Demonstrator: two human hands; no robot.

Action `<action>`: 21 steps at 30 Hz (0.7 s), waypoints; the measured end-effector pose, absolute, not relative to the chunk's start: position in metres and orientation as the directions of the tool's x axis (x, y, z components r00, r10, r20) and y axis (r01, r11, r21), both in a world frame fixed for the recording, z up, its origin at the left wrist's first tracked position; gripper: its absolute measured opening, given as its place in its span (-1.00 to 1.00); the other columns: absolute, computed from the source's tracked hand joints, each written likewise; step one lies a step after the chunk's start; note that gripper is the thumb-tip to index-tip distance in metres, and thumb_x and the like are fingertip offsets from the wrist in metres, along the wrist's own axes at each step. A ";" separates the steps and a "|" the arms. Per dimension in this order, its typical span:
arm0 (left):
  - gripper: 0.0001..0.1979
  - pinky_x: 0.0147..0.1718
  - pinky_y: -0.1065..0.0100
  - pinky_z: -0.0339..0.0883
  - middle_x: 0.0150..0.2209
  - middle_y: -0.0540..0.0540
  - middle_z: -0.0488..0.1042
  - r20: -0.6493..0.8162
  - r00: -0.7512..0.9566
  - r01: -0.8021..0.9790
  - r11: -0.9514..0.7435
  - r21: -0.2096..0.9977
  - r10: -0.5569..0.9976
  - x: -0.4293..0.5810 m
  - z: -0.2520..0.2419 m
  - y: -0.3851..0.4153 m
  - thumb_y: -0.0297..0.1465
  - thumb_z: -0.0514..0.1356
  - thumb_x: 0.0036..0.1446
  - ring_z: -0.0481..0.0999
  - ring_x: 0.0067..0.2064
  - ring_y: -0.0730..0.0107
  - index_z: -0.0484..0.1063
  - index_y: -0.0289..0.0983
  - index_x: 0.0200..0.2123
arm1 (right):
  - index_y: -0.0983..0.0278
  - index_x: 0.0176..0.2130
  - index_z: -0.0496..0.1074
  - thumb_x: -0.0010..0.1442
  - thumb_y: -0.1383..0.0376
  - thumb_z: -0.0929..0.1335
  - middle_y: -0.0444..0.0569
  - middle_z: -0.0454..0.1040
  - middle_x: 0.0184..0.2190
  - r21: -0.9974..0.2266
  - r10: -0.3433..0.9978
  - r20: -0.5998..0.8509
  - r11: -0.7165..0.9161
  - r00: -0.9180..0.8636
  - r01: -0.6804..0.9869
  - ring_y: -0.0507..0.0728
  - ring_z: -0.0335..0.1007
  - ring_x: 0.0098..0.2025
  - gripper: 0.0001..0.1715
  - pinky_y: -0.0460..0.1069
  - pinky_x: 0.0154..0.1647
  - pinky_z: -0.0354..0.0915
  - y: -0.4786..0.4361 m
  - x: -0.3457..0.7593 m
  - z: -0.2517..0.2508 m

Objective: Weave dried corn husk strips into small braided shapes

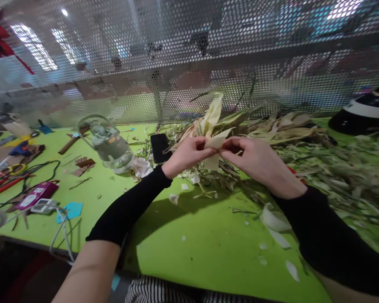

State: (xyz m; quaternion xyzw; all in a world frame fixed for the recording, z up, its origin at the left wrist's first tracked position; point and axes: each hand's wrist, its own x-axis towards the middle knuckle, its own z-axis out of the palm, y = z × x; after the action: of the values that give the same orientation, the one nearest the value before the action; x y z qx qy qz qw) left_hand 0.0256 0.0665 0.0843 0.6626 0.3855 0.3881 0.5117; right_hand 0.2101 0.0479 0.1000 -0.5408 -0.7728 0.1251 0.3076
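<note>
A pale corn husk piece (219,141) is held up between both hands, above the green table (189,244). My left hand (191,153) pinches its left side with thumb and forefinger. At its right edge, my right hand (251,158) has the fingertips pressed together on the same piece. The two hands' fingertips nearly meet. Just behind them lies a pile of long dried husks (271,130), one pale yellow leaf (214,111) standing upright. Small cut scraps (173,198) and a curled husk piece (274,219) lie on the table nearer to me.
A clear jug with a handle (112,145) and a black phone (160,147) stand and lie left of the hands. Farther left are pliers (6,179), a purple device (39,193) and cables. Shredded husks (350,176) cover the right; a perforated metal screen (183,63) rises behind.
</note>
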 end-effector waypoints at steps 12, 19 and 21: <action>-0.82 -0.37 0.38 0.02 -0.51 0.11 0.25 0.365 0.294 0.440 -0.464 0.769 0.883 0.028 0.083 0.058 -0.47 0.25 0.12 0.18 -0.42 0.50 0.29 -0.25 -0.45 | 0.22 -0.34 0.60 0.20 0.16 0.34 0.00 0.61 -0.46 -0.386 0.892 0.401 0.373 -0.210 0.844 0.16 0.44 -0.44 -0.73 0.03 -0.37 0.19 0.038 0.207 0.102; -0.86 -0.39 0.39 0.01 -0.49 0.10 0.23 0.307 0.367 0.363 -0.439 0.822 0.878 0.026 0.082 0.060 -0.44 0.20 0.14 0.19 -0.41 0.49 0.28 -0.24 -0.42 | 0.25 -0.36 0.55 0.19 0.19 0.31 0.03 0.58 -0.45 -0.326 0.903 0.378 0.336 -0.204 0.884 0.14 0.36 -0.47 -0.74 0.03 -0.36 0.15 0.035 0.202 0.103; -0.85 -0.39 0.39 0.01 -0.50 0.11 0.22 0.323 0.361 0.383 -0.455 0.804 0.875 0.026 0.084 0.059 -0.47 0.20 0.13 0.18 -0.42 0.50 0.26 -0.24 -0.44 | 0.26 -0.35 0.55 0.18 0.20 0.31 0.03 0.56 -0.48 -0.309 0.904 0.376 0.329 -0.203 0.892 0.13 0.34 -0.48 -0.74 0.03 -0.36 0.14 0.036 0.201 0.102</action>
State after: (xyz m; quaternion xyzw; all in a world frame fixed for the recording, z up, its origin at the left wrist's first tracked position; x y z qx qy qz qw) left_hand 0.0259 0.0585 0.0841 0.7608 0.4132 0.3854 0.3191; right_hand 0.2010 0.0364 0.1023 -0.5793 -0.7753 0.0116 0.2513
